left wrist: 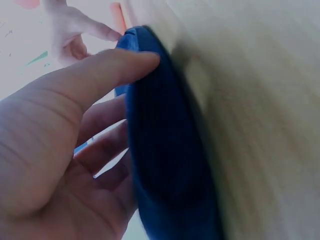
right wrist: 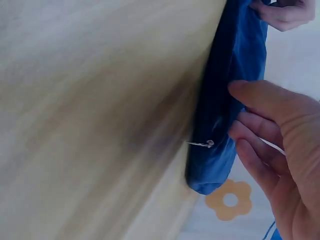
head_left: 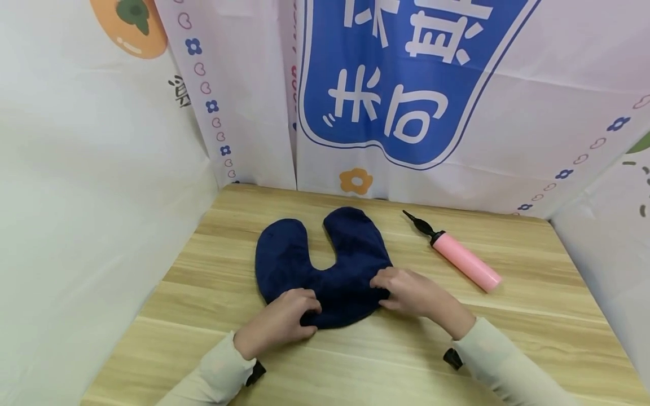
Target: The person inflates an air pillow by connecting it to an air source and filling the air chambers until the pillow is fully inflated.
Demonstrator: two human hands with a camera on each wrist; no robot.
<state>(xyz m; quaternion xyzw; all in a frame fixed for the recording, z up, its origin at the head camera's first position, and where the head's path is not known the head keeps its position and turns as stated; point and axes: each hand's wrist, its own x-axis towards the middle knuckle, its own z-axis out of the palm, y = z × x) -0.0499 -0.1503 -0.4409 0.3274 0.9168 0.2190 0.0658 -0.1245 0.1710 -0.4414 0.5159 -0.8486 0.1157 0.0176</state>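
Note:
A dark blue, U-shaped neck pillow (head_left: 332, 287) lies on the wooden table, its two arms pointing away from me. My left hand (head_left: 284, 318) grips the pillow's near edge left of the middle; in the left wrist view its thumb (left wrist: 135, 65) presses the side and the fingers lie over the top. At the near right edge my right hand (head_left: 406, 290) holds the pillow between thumb and bent fingers. A small pale zip pull or thread (right wrist: 202, 144) hangs from the edge seam in the right wrist view.
A pink hand pump (head_left: 464, 259) with a black nozzle lies right of the pillow, nozzle toward the back. White printed cloth (head_left: 259, 113) stands along the back and sides of the wooden table (head_left: 533, 332). Black wrist mounts sit under both sleeves.

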